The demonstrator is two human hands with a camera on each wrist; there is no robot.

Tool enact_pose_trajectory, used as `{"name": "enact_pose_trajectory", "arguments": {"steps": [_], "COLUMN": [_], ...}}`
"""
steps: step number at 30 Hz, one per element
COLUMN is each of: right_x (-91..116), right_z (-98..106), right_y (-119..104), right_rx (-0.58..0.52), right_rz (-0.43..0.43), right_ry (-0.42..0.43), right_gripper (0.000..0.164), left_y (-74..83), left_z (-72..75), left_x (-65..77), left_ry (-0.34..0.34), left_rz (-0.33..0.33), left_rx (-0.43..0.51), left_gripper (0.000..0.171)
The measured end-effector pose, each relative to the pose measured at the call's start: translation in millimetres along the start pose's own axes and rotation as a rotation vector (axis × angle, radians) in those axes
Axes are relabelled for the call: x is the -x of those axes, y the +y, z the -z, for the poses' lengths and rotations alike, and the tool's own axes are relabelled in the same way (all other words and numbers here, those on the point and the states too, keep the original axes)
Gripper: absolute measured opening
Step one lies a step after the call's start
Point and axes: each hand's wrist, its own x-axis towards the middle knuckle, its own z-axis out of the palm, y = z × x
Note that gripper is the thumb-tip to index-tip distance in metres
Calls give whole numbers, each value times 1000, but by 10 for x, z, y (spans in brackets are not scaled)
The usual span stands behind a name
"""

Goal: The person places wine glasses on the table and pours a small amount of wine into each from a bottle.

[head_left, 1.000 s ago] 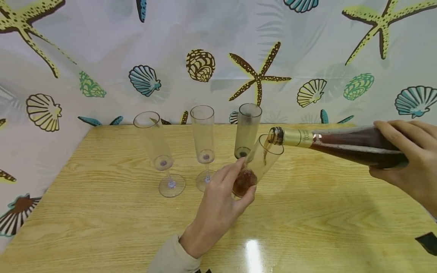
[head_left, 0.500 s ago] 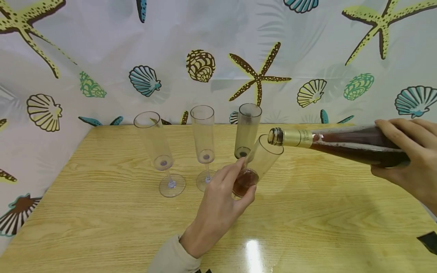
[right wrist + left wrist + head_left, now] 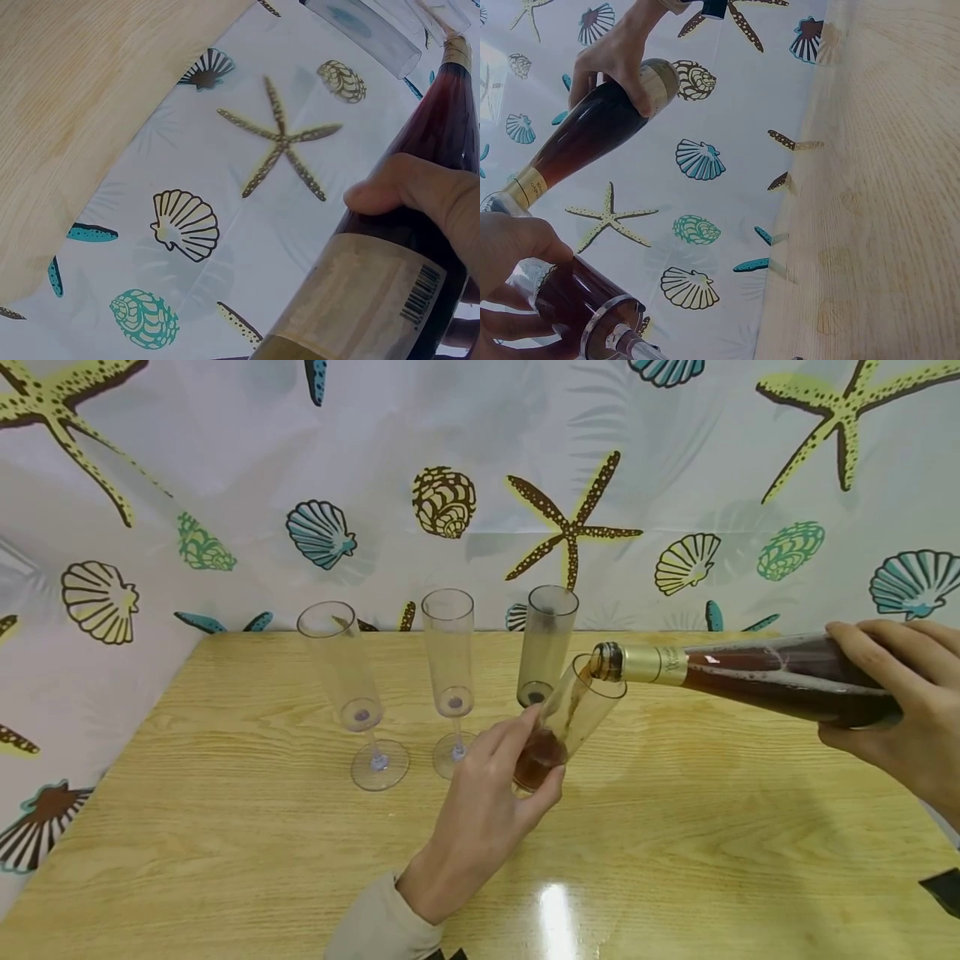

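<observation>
My left hand (image 3: 487,802) grips a tilted champagne flute (image 3: 581,714) low on its bowl, with dark red-brown liquid at the bottom. In the left wrist view the flute's stem end (image 3: 619,330) points toward the lower right. My right hand (image 3: 911,702) holds a wine bottle (image 3: 765,677) almost level, its gold-foiled neck to the left. The bottle's mouth (image 3: 606,660) lies at the flute's rim, and a thin brown stream runs down inside the bowl. In the right wrist view my thumb (image 3: 397,187) lies across the bottle above its pale label (image 3: 360,300).
Three more flutes stand upright on the wooden table (image 3: 225,852): a left one (image 3: 341,677), a middle one (image 3: 450,660), and a greyer one (image 3: 543,643) right behind the held flute. A white cloth (image 3: 375,443) printed with shells and starfish hangs behind the table.
The liquid level in the held flute has risen slightly. The stream, seen a second ago and not visible half a second ago, runs again. Both hands keep nearly the same place.
</observation>
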Motion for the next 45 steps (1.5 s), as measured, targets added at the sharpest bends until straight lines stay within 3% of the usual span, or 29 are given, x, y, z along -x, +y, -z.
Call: {"name": "enact_pose_trajectory", "arguments": {"steps": [14,20,26,30,36,40,45], "right_x": [24,77,146,232,428,555,645], "right_z": [-92,-124,-181,-273,-451,-551,-633], "right_y": [-88,-143,-216,-248,-302,-375,-415], "right_rx": [-33,-82,-150,-187,-294,-377,-440], "right_rz": [-46,-123,-287,-385,-525,-699,-862], "right_ry": [16,10,4,25,147,249,258], "right_gripper": [91,96,100,100,93,85,78], "left_y": [-8,27,38,29,17,5,2], "left_z": [-4,-56,-167,-306,-563,-715,-858], "left_x": [-2,-37,-137,-216,-382,-498,-610], "left_ry": [3,7,35,24,-5,-6,8], "left_rz": [-4,-11,-32,1,59,85,89], "left_rx": [0,24,131,193,300,386,413], "left_gripper": [57,56,52,51,52,51,49]}}
